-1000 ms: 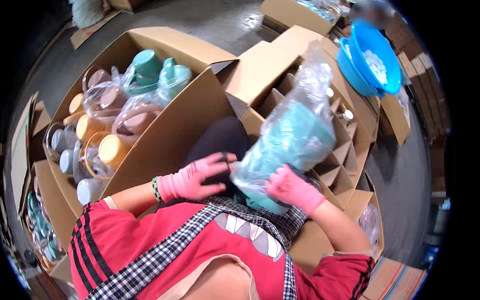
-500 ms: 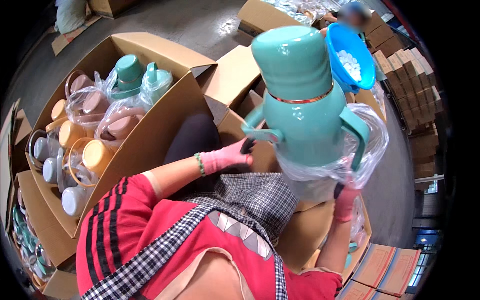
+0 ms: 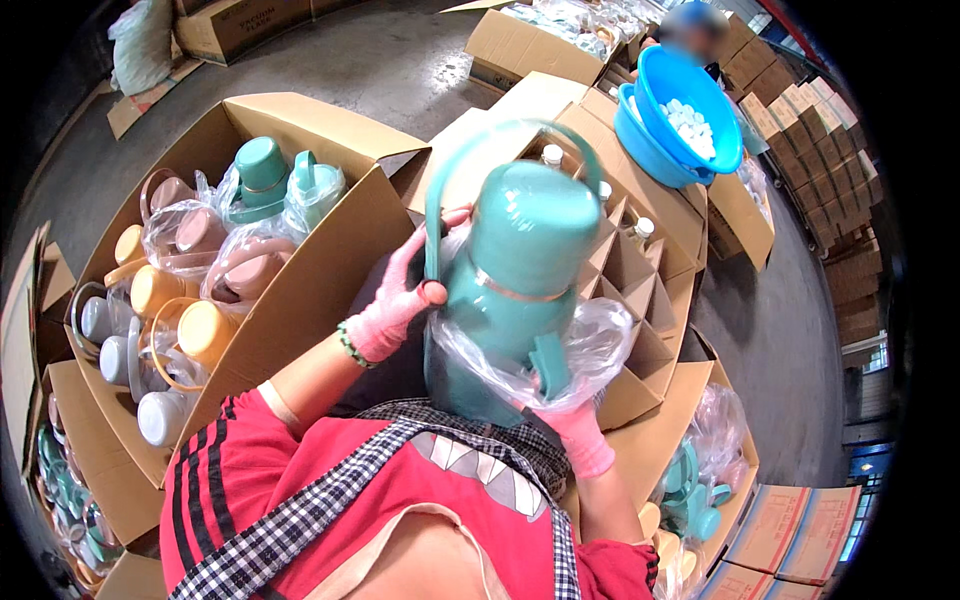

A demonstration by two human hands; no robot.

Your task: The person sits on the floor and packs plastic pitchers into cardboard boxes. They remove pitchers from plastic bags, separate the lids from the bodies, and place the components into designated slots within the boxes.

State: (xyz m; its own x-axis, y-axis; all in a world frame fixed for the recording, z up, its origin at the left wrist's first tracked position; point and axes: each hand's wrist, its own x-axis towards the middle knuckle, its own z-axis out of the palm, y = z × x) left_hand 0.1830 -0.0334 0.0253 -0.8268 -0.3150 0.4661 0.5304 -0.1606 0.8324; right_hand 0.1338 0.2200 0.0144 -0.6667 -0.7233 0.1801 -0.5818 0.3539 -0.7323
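A teal vacuum flask [image 3: 530, 235] stands upright in front of my chest, its carrying loop raised over the cap. A clear plastic bag [image 3: 600, 335] is bunched around its lower body, below the cap and about the side handle [image 3: 549, 366]. My left hand [image 3: 392, 305], in a pink glove, is closed at the left side of the carrying loop, thumb in front and fingers behind. Low on the right, my right hand [image 3: 575, 425], also gloved, grips the flask near the side handle through the bag. Some of its fingers are hidden.
At left, an open carton [image 3: 290, 290] holds bagged flasks in several colours. Beyond my flask is a carton with cardboard dividers [image 3: 655, 300] and bottle tops. Blue basins [image 3: 655, 150] with small white pieces stand at far right, beside another person [image 3: 695, 35]. Stacked cartons [image 3: 765, 530] are near right.
The flask has come down and leftward, closer to my body. Its carrying loop has swung up over the cap. My left hand has moved up and left to the loop; my right hand moved left.
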